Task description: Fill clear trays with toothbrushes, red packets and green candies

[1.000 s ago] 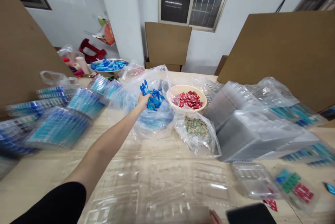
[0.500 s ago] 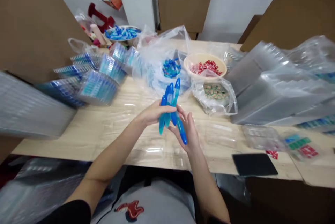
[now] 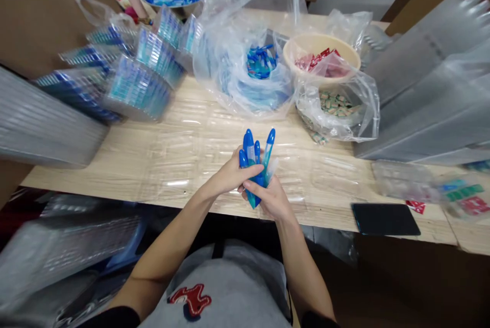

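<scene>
My left hand is closed round several short pens with dark blue caps and turquoise bodies, caps pointing away from me. Against the lower ends of the bunch, my right hand is closed too, its thumb pressed across them. One pen leans apart on the right side, near my right fingers. Both hands meet over the front part of the table; some fingers are hidden behind the pens. Beyond them, a clear plastic bag stands open with more blue pens inside.
Clear plastic trays lie flat on the wooden table. Packed pen trays are stacked left. A cream bowl holds red packets; beside it sits a bag of small green-and-tan pieces. A black phone lies front right.
The pens have been gathered into a more even bunch, caps away from me. A pen that pointed its blue end towards me no longer does. The view has tilted down.
</scene>
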`<state>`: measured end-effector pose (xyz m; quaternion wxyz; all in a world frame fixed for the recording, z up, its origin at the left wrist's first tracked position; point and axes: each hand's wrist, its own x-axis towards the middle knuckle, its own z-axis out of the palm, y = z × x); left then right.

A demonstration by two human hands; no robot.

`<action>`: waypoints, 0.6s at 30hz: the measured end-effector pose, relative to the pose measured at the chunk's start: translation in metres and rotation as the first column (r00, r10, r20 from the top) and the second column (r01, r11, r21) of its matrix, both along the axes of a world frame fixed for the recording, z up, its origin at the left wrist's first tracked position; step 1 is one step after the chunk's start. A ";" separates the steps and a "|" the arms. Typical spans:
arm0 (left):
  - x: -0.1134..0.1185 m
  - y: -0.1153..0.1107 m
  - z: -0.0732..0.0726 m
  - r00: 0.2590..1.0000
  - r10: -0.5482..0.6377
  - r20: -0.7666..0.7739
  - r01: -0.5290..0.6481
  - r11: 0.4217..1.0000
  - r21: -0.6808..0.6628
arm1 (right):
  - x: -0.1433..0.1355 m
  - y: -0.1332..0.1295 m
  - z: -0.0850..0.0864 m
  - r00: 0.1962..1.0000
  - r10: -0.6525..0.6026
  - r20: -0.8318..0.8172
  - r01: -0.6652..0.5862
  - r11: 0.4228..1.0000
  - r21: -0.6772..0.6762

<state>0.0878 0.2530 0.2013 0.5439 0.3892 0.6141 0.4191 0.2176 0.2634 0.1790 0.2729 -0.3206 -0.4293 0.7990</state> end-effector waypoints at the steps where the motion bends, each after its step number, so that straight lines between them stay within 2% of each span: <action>1: 0.001 0.000 -0.004 1.000 -0.017 0.007 0.017 0.999 0.047 | 0.001 0.001 0.000 1.000 0.002 0.023 -0.003 1.000 0.017; 3: 0.002 -0.002 -0.011 0.999 0.022 -0.034 -0.015 0.981 0.195 | 0.004 0.002 0.003 0.998 0.009 0.058 -0.012 0.999 0.053; 5: 0.002 -0.004 -0.015 0.980 0.112 -0.166 -0.040 0.922 0.386 | 0.007 0.004 0.006 0.998 -0.005 0.061 -0.001 0.996 0.087; 6: 0.001 -0.005 -0.015 0.954 0.148 -0.260 -0.007 0.880 0.475 | 0.009 0.005 0.007 0.998 -0.018 0.053 0.013 0.995 0.101; 8: -0.001 -0.008 -0.010 0.854 0.192 -0.484 0.152 0.797 0.585 | 0.010 0.007 0.008 0.998 -0.042 0.040 0.037 0.992 0.120; 9: -0.003 -0.008 -0.005 0.782 0.202 -0.590 0.249 0.766 0.592 | 0.009 0.007 0.007 0.998 -0.055 0.035 0.050 0.992 0.119; 11: -0.004 -0.009 0.004 0.642 0.200 -0.740 0.394 0.742 0.542 | 0.007 0.008 0.005 0.997 -0.071 0.019 0.069 0.993 0.093; 13: -0.004 -0.008 0.010 0.564 0.196 -0.802 0.442 0.749 0.494 | 0.004 0.007 0.002 0.994 -0.102 0.025 0.100 0.993 0.067; 15: -0.002 -0.007 0.012 0.562 0.167 -0.810 0.441 0.768 0.464 | 0.001 0.008 0.001 0.987 -0.150 0.055 0.147 0.987 0.062; 18: 0.001 -0.009 0.014 0.644 0.094 -0.759 0.411 0.794 0.448 | 0.002 0.010 0.000 0.972 -0.220 0.079 0.210 0.971 0.113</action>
